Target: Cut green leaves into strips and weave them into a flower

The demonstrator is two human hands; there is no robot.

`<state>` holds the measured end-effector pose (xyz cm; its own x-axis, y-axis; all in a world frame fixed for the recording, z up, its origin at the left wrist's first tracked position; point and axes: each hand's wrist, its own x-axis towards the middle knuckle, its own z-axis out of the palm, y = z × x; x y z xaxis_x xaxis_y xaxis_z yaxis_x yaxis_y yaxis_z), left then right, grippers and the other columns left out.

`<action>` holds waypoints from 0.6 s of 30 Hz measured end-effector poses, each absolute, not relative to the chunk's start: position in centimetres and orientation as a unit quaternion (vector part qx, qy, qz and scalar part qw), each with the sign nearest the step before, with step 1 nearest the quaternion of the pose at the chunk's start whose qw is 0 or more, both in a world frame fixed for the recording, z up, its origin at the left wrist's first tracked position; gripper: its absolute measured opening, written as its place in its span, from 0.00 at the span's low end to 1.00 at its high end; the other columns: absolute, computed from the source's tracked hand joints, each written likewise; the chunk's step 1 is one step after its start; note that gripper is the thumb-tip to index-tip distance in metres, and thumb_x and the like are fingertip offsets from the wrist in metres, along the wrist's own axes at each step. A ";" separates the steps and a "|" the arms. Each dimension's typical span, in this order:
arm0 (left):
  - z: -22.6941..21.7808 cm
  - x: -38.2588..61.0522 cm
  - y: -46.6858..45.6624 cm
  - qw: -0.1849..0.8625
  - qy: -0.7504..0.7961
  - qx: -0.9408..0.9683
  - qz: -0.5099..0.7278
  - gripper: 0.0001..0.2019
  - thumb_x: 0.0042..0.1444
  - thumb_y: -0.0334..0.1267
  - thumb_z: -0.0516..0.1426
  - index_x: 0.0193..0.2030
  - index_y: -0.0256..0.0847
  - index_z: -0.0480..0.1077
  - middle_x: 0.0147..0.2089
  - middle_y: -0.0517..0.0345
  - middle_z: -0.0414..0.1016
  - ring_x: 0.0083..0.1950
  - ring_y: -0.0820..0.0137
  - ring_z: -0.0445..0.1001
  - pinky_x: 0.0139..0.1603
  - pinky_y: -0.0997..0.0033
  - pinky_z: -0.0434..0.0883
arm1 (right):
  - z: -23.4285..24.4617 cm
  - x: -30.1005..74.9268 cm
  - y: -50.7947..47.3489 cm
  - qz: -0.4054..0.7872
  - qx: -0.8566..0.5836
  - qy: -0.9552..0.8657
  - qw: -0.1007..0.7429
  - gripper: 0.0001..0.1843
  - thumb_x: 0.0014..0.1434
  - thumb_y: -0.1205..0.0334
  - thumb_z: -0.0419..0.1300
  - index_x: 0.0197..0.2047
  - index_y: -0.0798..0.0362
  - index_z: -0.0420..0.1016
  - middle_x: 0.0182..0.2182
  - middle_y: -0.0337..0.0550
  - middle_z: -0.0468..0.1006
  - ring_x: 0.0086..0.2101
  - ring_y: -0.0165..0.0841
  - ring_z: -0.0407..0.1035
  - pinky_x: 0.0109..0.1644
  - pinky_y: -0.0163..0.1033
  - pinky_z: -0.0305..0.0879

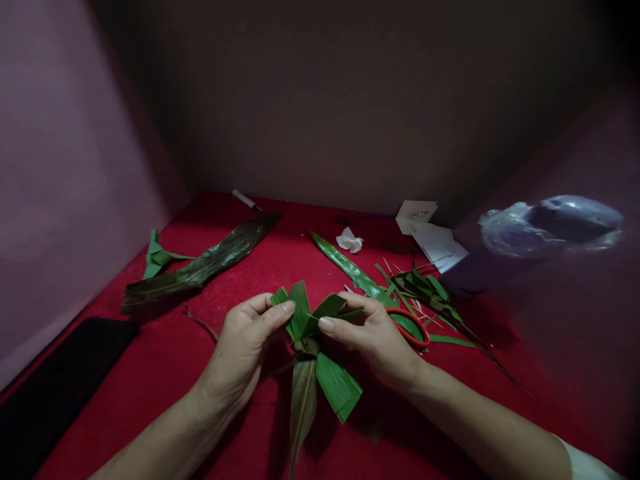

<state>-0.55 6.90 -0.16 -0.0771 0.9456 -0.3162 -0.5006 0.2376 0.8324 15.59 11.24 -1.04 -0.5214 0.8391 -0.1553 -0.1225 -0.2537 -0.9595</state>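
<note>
A folded piece of green leaf strips sits over the red cloth at the centre, with two loose ends hanging toward me. My left hand pinches the strips on its left side between thumb and fingers. My right hand pinches the folded strips on the right side, thumb pointing left. Both hands are closed on the leaf piece.
A long dark leaf and a small folded leaf piece lie at the left. A long green leaf, red-handled scissors, leaf scraps, crumpled tissue, papers, a plastic-lined bin, a pen and a black object surround the hands.
</note>
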 end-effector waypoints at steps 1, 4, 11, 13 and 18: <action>-0.1 -0.6 6.9 0.634 0.463 0.239 0.572 0.04 0.49 0.35 0.61 0.32 0.37 0.74 0.29 0.56 0.77 0.29 0.71 0.74 0.34 0.72 0.71 | -1.0 15.6 11.2 0.712 -0.348 -0.505 0.341 0.12 0.47 0.60 0.67 0.24 0.55 0.68 0.18 0.31 0.63 0.20 0.22 0.54 0.23 0.30 0.53; -0.1 -0.7 6.8 0.630 0.457 0.242 0.579 0.04 0.50 0.34 0.60 0.31 0.37 0.74 0.29 0.55 0.77 0.28 0.71 0.73 0.33 0.72 0.70 | -1.0 15.6 11.2 0.725 -0.335 -0.492 0.345 0.13 0.47 0.60 0.67 0.23 0.55 0.67 0.18 0.31 0.62 0.19 0.21 0.54 0.23 0.30 0.54; -0.1 -0.7 6.7 0.629 0.454 0.254 0.578 0.05 0.51 0.34 0.60 0.34 0.36 0.75 0.30 0.54 0.78 0.30 0.69 0.75 0.35 0.71 0.71 | -1.2 15.6 11.2 0.737 -0.330 -0.477 0.347 0.12 0.47 0.61 0.68 0.23 0.55 0.68 0.18 0.31 0.64 0.19 0.21 0.56 0.23 0.29 0.53; -0.1 -0.7 6.7 0.630 0.453 0.252 0.578 0.06 0.50 0.34 0.60 0.35 0.36 0.75 0.31 0.53 0.79 0.31 0.69 0.75 0.37 0.70 0.71 | -1.2 15.6 11.2 0.729 -0.335 -0.484 0.349 0.12 0.47 0.60 0.68 0.24 0.55 0.69 0.18 0.31 0.64 0.19 0.21 0.56 0.23 0.30 0.53; -0.1 -0.7 6.8 0.631 0.455 0.254 0.575 0.07 0.50 0.35 0.60 0.36 0.36 0.76 0.32 0.53 0.79 0.32 0.68 0.76 0.36 0.70 0.72 | -1.3 15.6 11.2 0.719 -0.341 -0.492 0.352 0.12 0.47 0.60 0.68 0.24 0.55 0.69 0.19 0.32 0.65 0.20 0.22 0.57 0.24 0.30 0.55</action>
<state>-0.68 6.81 -0.05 -0.0750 0.9562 -0.2831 -0.4942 0.2109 0.8434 15.63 11.25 -1.28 -0.5190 0.8426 -0.1436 -0.1712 -0.2671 -0.9483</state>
